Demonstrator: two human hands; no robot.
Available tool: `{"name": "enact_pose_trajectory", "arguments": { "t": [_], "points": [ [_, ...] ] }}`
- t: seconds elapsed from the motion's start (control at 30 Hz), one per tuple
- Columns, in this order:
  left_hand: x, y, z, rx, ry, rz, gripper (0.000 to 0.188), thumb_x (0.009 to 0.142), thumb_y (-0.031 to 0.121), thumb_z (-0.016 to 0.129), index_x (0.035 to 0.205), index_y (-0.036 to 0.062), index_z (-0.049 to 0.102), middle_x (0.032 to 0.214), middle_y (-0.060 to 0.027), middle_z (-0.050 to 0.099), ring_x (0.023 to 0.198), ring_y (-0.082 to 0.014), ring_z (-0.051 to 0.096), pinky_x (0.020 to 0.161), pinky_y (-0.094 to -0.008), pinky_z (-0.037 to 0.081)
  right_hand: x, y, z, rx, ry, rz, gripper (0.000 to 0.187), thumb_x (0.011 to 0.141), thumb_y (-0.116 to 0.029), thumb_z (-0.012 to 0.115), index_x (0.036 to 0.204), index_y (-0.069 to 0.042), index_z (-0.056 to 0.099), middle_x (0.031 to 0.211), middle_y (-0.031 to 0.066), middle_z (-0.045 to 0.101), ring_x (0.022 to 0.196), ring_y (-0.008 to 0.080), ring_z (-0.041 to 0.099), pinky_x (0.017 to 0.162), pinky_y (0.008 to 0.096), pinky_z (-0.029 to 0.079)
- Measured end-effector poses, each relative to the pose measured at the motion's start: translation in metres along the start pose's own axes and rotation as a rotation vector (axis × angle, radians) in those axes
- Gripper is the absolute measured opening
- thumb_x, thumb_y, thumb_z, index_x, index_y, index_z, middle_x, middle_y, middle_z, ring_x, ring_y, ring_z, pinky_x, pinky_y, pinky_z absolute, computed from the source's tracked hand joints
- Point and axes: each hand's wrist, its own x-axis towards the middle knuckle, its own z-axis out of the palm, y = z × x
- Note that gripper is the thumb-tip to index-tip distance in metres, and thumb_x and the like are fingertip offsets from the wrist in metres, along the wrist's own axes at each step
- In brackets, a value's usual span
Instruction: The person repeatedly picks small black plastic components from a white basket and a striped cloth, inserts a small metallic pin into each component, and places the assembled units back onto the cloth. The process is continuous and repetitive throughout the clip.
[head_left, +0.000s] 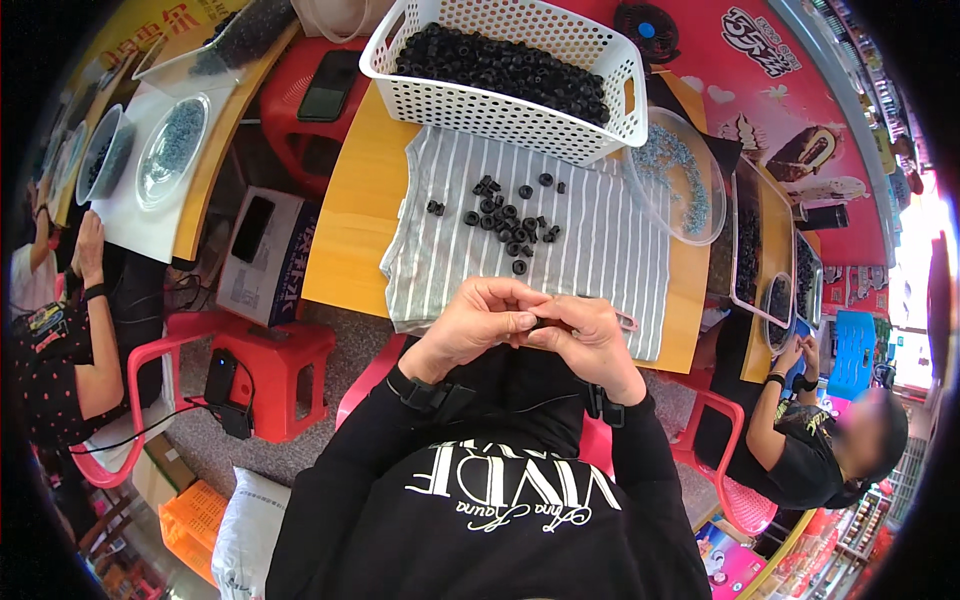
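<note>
My left hand [485,318] and my right hand [588,332] meet just past the table's near edge, with fingers pinched together. Between the fingertips is a small black part [538,323], mostly hidden by them. A slim pink tool [627,322] sticks out of my right hand; its working end cannot be seen. Beyond my hands, a loose pile of small black ring-shaped parts [510,222] lies on a grey-and-white striped cloth [610,260]. Behind it stands a white perforated basket [490,108] heaped with more such black parts.
At the right of the cloth sits a clear round tub [712,215] with pale blue bits. The wooden table [345,235] shows left of the cloth. A red stool [275,375] and a boxed phone [252,228] stand left. Other people work at tables on both sides.
</note>
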Motion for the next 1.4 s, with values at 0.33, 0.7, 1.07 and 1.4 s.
{"name": "enact_pose_trajectory", "arguments": {
  "t": [0.33,0.7,1.07,1.4],
  "points": [
    [-0.001,0.005,0.008,0.212,0.125,0.085,0.035,0.089,-0.003,0.069,0.124,-0.0018,0.064,0.097,-0.0045,0.066,0.081,-0.0110,0.065,0.067,-0.0238,0.055,-0.007,0.018,0.006,-0.139,0.153,-0.058,0.029,0.073,0.008,0.074,0.099,-0.001,0.067,0.080,0.0072,0.059,0.068,0.0181,0.059,0.060,0.0294,0.045],
    [0.004,-0.013,0.070,1.524,0.015,0.983,0.042,0.074,0.029,0.075,0.107,0.0037,0.069,0.122,-0.0170,0.061,0.115,-0.0354,0.055,0.096,-0.0478,0.041,-0.020,0.037,0.032,-0.639,0.250,-0.308,0.025,0.080,-0.005,0.069,0.103,-0.001,0.063,0.097,0.0112,0.063,0.084,0.0327,0.062,0.070,0.0385,0.050],
    [0.018,-0.024,0.058,1.501,-0.008,0.980,0.030,0.075,0.028,0.071,0.099,0.0098,0.072,0.110,-0.0089,0.066,0.107,-0.0291,0.060,0.095,-0.0452,0.041,-0.019,0.055,0.043,-0.467,0.251,-0.402,0.025,0.080,-0.005,0.065,0.104,-0.003,0.062,0.098,0.0106,0.061,0.085,0.0308,0.060,0.070,0.0369,0.049],
    [0.022,-0.026,0.043,1.484,0.044,0.934,0.028,0.073,0.030,0.070,0.098,0.0158,0.074,0.111,-0.0057,0.067,0.107,-0.0272,0.061,0.096,-0.0443,0.039,-0.019,0.057,0.041,-0.344,0.222,-0.400,0.025,0.080,-0.005,0.062,0.106,-0.004,0.061,0.099,0.0101,0.059,0.086,0.0291,0.058,0.071,0.0355,0.047]
  ]
}}
